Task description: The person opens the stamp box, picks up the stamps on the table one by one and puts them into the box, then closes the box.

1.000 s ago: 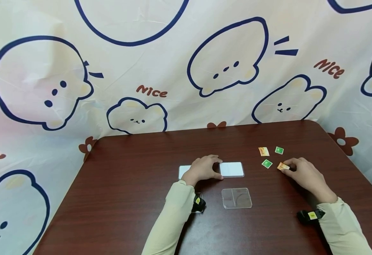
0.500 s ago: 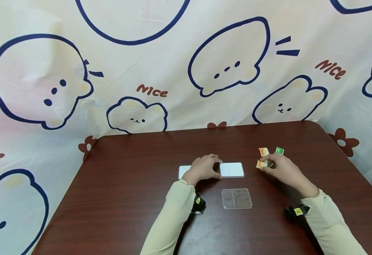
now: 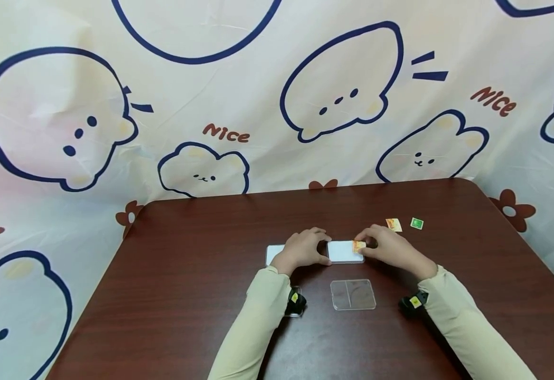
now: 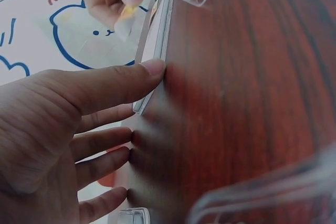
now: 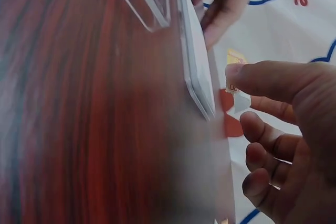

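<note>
My left hand point(image 3: 302, 250) spans the left end of a flat clear case with a white face point(image 3: 340, 252), thumb at its near edge and a finger at its far edge. My right hand point(image 3: 391, 247) pinches a small orange stamp point(image 3: 358, 246) between thumb and forefinger, over the right end of that case. In the right wrist view the stamp point(image 5: 231, 81) has a toothed edge, and a white piece point(image 5: 242, 101) shows just below it. The other right fingers are bent and hold nothing.
An orange stamp point(image 3: 393, 225) and a green one point(image 3: 416, 223) lie behind my right hand. Another white-faced case point(image 3: 274, 252) is partly covered by my left hand. A clear plastic tray with a divider point(image 3: 353, 303) lies nearer me; another clear piece point(image 3: 296, 315) shows under my left wrist.
My right hand has carried the orange stamp leftward from the stamps on the right to above the white-faced case. The nearer green stamp is out of sight in the head view. My left hand stays put.
</note>
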The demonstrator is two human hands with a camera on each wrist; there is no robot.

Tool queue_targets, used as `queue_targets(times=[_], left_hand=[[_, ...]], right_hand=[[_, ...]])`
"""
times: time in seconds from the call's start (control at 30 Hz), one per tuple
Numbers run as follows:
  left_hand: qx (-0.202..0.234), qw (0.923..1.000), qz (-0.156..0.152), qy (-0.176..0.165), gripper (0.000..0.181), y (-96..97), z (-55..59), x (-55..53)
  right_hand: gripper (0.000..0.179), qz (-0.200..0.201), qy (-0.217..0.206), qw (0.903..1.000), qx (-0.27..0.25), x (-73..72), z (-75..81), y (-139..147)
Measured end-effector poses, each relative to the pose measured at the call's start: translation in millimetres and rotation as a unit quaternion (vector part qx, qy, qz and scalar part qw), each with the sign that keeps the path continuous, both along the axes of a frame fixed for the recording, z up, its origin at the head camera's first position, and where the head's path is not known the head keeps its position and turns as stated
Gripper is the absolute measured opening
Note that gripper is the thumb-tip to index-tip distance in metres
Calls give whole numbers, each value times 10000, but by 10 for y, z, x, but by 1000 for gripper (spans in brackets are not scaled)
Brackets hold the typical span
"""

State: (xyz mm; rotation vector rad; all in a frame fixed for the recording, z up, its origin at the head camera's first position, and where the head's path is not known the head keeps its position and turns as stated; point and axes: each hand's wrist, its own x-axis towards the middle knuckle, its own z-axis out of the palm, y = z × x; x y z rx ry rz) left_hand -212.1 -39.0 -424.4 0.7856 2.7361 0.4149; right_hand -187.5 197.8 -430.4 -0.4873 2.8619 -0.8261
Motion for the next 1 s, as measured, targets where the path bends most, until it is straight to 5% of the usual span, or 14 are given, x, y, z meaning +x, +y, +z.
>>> queue_targets(times=[0.33,1.0], left_hand=[[-55,10000,4,-7,58,1,-3,-6],[-113,9999,-34,36,60,3,-8,-21]], right_hand=[[24,411,91,9985,339,-95,-26,-242],[31,628,-88,9960,624,-119,33,-372]])
